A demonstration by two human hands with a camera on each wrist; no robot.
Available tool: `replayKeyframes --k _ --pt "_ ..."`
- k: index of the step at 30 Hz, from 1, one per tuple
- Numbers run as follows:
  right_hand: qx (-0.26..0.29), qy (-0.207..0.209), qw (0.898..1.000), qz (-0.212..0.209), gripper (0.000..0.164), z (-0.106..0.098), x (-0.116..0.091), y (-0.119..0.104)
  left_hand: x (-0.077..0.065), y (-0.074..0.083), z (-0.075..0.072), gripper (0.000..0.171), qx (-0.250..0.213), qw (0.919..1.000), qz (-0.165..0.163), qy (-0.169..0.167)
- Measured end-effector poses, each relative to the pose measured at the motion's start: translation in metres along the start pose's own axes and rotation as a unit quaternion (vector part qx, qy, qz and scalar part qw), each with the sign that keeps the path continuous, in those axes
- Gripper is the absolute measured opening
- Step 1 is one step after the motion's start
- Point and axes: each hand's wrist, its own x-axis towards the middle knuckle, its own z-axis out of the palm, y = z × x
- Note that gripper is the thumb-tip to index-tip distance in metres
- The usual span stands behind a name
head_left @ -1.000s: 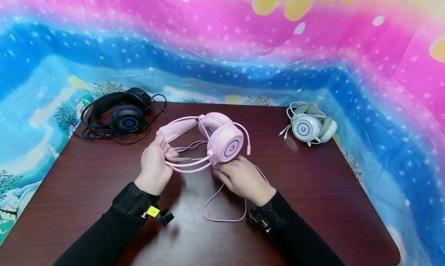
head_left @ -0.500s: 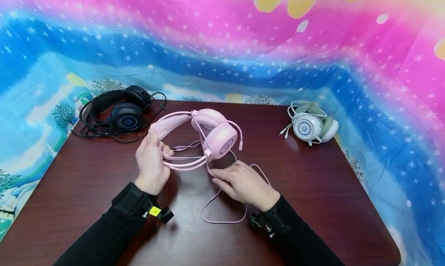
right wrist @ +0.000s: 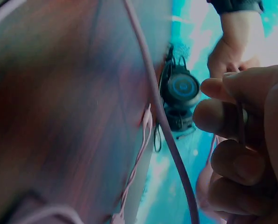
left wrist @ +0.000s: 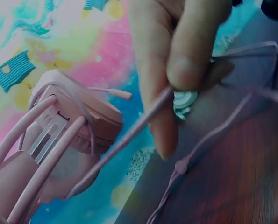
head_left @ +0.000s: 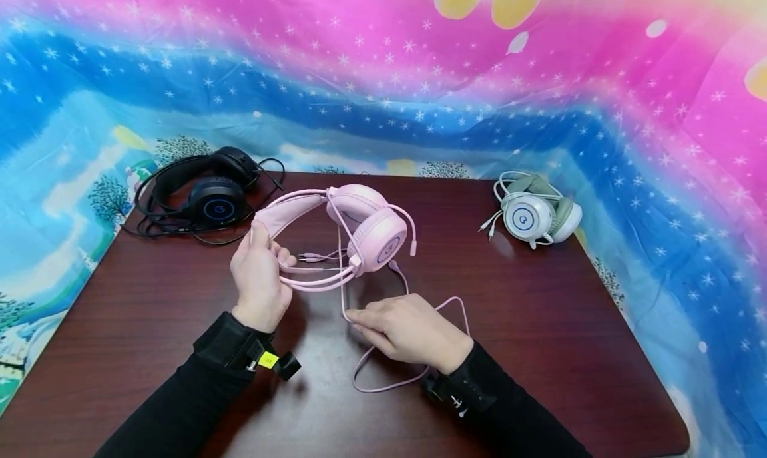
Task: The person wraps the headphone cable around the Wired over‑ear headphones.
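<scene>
My left hand (head_left: 260, 278) holds the pink headset (head_left: 379, 239) by its headband, raised over the table. The ear cups point right, and a short microphone arm curves out from the near one. Below the headset, my right hand (head_left: 413, 328) pinches its thin pink cable (head_left: 343, 291) between thumb and fingers. In the left wrist view the cable (left wrist: 124, 137) runs from the ear cup up to those fingers. Curled fingers (right wrist: 237, 163) show in the right wrist view. Behind the headband are the cable's plugs (head_left: 310, 257). More cable loops on the table around the right hand.
A black headset (head_left: 216, 202) with coiled cable lies at the back left of the dark red table (head_left: 539, 351). At the back right sits a white and green headset (head_left: 530, 217), its cable wrapped round it. A patterned cloth (head_left: 383, 78) hangs behind the table.
My right hand has drawn away from under the ear cup towards me, pulling a length of cable down. The pink headset has shifted slightly left in my left hand's hold.
</scene>
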Motion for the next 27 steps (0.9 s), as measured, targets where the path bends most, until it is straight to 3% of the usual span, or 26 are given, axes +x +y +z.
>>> replayKeyframes --k 7,14,19,22,27 --pt "-0.011 0.018 1.0 0.006 0.024 -0.02 -0.007 -0.003 0.007 0.006 -0.009 0.024 0.013 0.9941 0.107 0.013" --pt "0.005 0.019 1.0 -0.001 0.02 -0.03 -0.012 -0.002 0.013 0.013 -0.015 0.026 0.012 0.9887 0.15 0.003" --pt "0.079 -0.01 0.997 0.019 0.022 -0.041 -0.021 0.002 0.018 0.021 -0.019 0.028 0.008 0.9813 0.192 0.011" --pt "0.113 -0.018 0.993 0.028 0.019 -0.048 -0.026 0.005 0.019 0.026 -0.022 0.032 0.017 0.974 0.226 0.011" --pt "0.071 0.026 0.996 0.055 0.008 -0.065 -0.034 0.016 0.02 0.033 -0.024 0.032 0.053 0.957 0.285 -0.008"
